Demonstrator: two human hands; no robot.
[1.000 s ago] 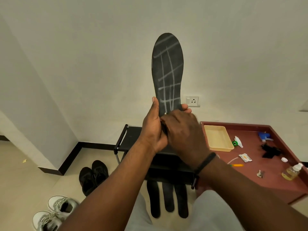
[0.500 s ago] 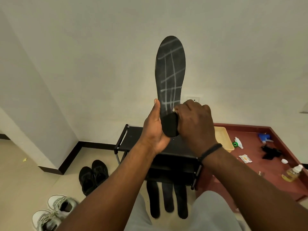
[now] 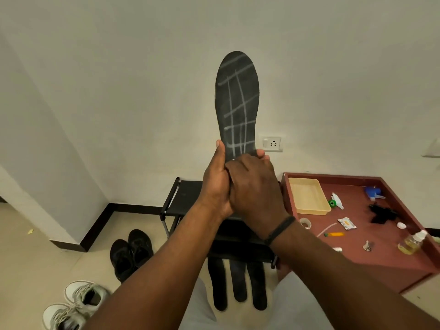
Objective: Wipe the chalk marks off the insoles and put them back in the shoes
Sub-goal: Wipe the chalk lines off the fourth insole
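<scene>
A black insole (image 3: 237,103) is held upright in front of the white wall, toe end up, its face crossed by a grid of white chalk lines. Its heel end is gripped by the left hand (image 3: 215,186), whose thumb lies along the insole's left edge and whose fingertips show at the right edge. The right hand (image 3: 256,191) is laid over the heel end and over the left hand, fingers curled and pressed against the lower part of the insole; a speck of white shows at its fingertips, but whether a cloth is held there cannot be told. A black band is worn on the right wrist.

Below the hands, three more black insoles (image 3: 238,282) are laid side by side on the floor, partly hidden under a black shoe rack (image 3: 183,198) that stands against the wall. To the left of the rack a pair of black shoes (image 3: 131,253) is set on the floor, and nearer the lower left corner a pair of white sneakers (image 3: 76,303).

To the right of the rack stands a reddish-brown table (image 3: 381,258). On it are seen a cream plastic tray (image 3: 308,195), a spray nozzle (image 3: 336,200), a black cloth (image 3: 382,214), a small bottle of yellow liquid (image 3: 412,242) and a roll of tape (image 3: 305,222). A wall socket (image 3: 272,144) is mounted just right of the insole.
</scene>
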